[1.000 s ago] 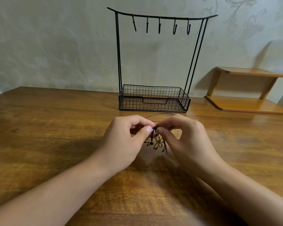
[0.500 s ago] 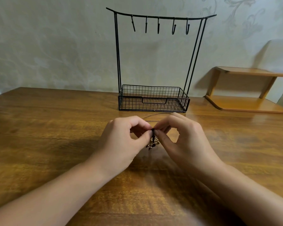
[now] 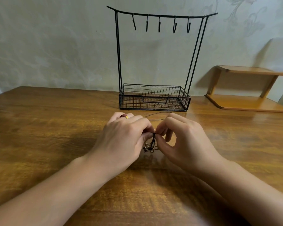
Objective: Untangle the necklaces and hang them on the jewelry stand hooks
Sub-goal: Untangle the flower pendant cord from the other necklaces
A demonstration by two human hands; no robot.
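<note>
My left hand [image 3: 122, 141] and my right hand [image 3: 185, 142] meet just above the wooden table [image 3: 39, 136], both pinching the dark cord of a necklace [image 3: 153, 138]. A small gold flower pendant [image 3: 150, 147] with dark beads dangles below the pinch. Thin cord loops [image 3: 157, 115] trail over the table behind my fingers. Something red and yellow [image 3: 124, 116] shows at my left hand's far fingers. The black wire jewelry stand [image 3: 155, 59] rises behind, its several hooks [image 3: 160, 24] bare.
The stand's mesh basket [image 3: 153, 98] sits against the pale patterned wall. A low wooden shelf [image 3: 248, 88] stands at the right rear of the table.
My left hand has rolled over so its back faces up, revealing the red and yellow item. The pendant hangs slightly lower and shows its flower shape again.
</note>
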